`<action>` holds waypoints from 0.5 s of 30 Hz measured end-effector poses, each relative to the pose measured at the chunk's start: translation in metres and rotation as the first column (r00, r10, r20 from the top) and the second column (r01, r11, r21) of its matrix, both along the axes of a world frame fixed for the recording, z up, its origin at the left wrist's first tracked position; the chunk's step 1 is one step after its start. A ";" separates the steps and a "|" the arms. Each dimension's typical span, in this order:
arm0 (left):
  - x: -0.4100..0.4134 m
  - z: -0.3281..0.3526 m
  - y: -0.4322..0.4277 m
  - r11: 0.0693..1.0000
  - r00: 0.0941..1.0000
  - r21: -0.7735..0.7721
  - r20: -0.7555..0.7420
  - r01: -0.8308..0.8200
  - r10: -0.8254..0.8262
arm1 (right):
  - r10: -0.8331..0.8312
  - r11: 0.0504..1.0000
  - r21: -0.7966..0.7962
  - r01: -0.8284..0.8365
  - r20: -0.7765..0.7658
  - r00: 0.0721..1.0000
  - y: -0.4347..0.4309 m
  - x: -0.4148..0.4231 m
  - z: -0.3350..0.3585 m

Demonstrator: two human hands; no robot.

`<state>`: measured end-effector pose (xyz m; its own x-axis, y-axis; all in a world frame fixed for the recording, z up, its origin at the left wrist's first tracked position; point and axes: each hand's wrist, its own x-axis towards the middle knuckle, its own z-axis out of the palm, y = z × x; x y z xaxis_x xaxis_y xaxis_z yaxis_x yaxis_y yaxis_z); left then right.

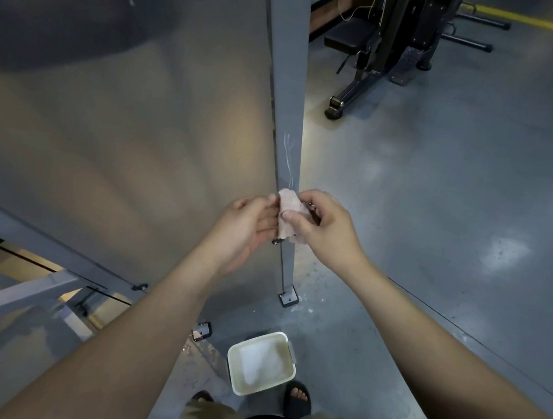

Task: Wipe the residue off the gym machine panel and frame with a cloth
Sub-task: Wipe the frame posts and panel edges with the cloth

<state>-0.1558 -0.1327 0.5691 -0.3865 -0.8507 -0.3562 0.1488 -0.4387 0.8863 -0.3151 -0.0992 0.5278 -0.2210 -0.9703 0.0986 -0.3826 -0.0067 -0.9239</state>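
A small pale pink cloth [289, 216] is held between both hands in front of the grey upright frame post [287, 83]. My right hand [326, 230] pinches the cloth with thumb and fingers. My left hand [243, 229] lies under its left edge with fingers fairly straight, touching it. White streaks of residue [288, 157] run down the post just above the cloth. The large grey machine panel [117, 115] spreads to the left of the post.
A white square tub [288, 350] holding white powder or foam stands on the floor by my sandalled feet. The post's foot plate [288, 298] is bolted down nearby. A black gym machine [386, 46] stands at the upper right on the grey floor.
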 end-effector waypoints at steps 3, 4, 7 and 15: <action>0.000 0.010 -0.009 0.994 0.992 -0.094 0.122 0.053 -0.042 | -0.067 0.992 -0.115 0.059 -0.070 0.995 -0.012 -0.002 0.003; 0.001 0.014 -0.014 0.976 0.965 -0.196 0.258 0.091 -0.038 | -0.088 0.986 -0.149 0.074 -0.084 0.993 -0.016 -0.003 0.005; 0.007 0.022 -0.030 0.771 0.725 -0.562 0.659 0.298 0.200 | -0.141 0.976 -0.177 0.124 -0.091 0.986 -0.032 -0.009 0.013; 0.019 0.043 -0.052 0.277 0.243 -0.625 0.616 0.730 0.749 | -0.266 0.810 -0.586 -0.026 -0.407 0.874 -0.095 -0.007 0.060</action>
<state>-0.1366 -0.1842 0.6124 -0.4873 -0.7397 0.4640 -0.8504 0.5228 -0.0596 -0.3223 -0.1938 0.5881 -0.1200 -0.6758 0.7273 -0.7830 -0.3860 -0.4878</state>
